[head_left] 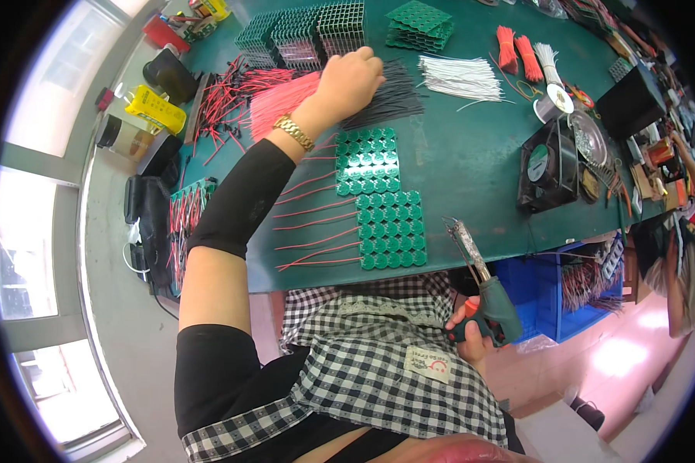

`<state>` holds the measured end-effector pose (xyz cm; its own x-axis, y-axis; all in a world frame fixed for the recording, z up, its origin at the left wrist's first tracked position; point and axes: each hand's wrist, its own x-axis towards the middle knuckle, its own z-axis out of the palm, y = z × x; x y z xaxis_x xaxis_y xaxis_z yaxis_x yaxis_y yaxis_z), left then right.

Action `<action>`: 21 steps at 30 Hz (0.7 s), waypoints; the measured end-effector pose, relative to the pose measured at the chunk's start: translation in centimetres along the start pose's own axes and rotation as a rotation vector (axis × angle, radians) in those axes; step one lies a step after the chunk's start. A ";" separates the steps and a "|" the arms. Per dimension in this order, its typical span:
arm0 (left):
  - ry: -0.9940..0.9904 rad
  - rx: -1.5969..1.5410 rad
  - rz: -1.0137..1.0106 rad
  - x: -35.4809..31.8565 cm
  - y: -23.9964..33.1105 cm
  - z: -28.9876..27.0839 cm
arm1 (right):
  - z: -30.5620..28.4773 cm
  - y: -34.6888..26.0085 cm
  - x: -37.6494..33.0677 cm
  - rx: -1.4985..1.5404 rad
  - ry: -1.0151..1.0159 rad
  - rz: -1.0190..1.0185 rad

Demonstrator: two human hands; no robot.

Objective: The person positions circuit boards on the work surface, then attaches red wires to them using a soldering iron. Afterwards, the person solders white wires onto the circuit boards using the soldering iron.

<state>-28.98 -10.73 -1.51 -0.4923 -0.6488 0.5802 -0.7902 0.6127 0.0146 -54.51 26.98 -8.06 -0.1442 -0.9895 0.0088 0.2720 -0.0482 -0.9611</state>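
My left hand [349,83], with a gold watch at the wrist, reaches over the far part of the bench, above the border between a bundle of red wires [274,104] and a bundle of black wires [394,92]. Its fingers are curled down, and whatever they pinch is hidden. Low at the right, my right hand [471,336] grips a green soldering gun [493,305], its metal tip pointing up and left over the bench edge. Between my arms lie two panels of round green circuit boards, a farther panel [367,162] and a nearer panel [392,230]. Red wires extend leftward from both.
Green racks [301,37] and stacked green panels [417,27] stand at the back. White wires [462,77], a solder spool [552,103] and a black fan [548,163] are to the right. A blue bin [529,289] sits below the bench. Bottles [154,110] line the left.
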 end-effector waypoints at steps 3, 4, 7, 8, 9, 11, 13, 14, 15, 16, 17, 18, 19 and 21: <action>-0.100 -0.055 -0.069 0.8 1.8 0.8 | 0.2 -0.2 0.3 0.000 -0.020 0.028; -0.130 -0.080 -0.074 1.0 2.2 1.0 | 0.2 -0.2 0.3 0.020 -0.029 0.051; -0.198 -0.051 -0.073 0.9 2.1 2.1 | 0.5 -0.1 0.4 0.018 -0.026 0.058; -0.199 -0.052 -0.072 0.8 1.8 2.6 | 0.5 -0.2 0.4 0.032 -0.025 0.096; -0.206 -0.047 -0.087 0.5 1.5 3.1 | 0.5 -0.2 0.5 0.033 -0.024 0.095; -0.214 -0.044 -0.101 0.3 1.4 3.4 | 0.5 -0.3 0.5 0.017 -0.058 0.073; -0.191 -0.044 -0.028 0.3 1.6 3.4 | 0.4 -0.2 0.6 0.011 -0.058 0.050; -0.187 -0.046 -0.027 0.4 1.8 3.4 | 0.4 -0.1 0.7 0.005 -0.059 0.027; -0.223 -0.026 -0.049 0.5 2.1 3.4 | 0.2 -0.1 0.7 0.002 -0.058 0.024; -0.256 -0.005 -0.074 0.5 2.3 3.2 | 0.2 -0.1 0.6 0.005 -0.068 0.017; -0.249 -0.006 -0.075 0.5 2.0 3.5 | 0.1 0.0 0.5 0.007 -0.077 0.010; -0.210 -0.014 -0.059 0.3 1.5 3.9 | 0.1 0.0 0.4 0.002 -0.079 0.005; -0.169 -0.026 -0.039 0.4 1.5 3.7 | 0.0 0.2 0.3 0.012 -0.064 0.007; -0.175 -0.115 -0.109 0.7 1.3 3.2 | -0.1 0.3 0.0 0.012 -0.049 0.003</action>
<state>-31.50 -11.82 -3.71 -0.4705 -0.7760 0.4200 -0.8001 0.5759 0.1678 -54.48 26.95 -8.36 -0.0965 -0.9951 0.0197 0.2842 -0.0465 -0.9576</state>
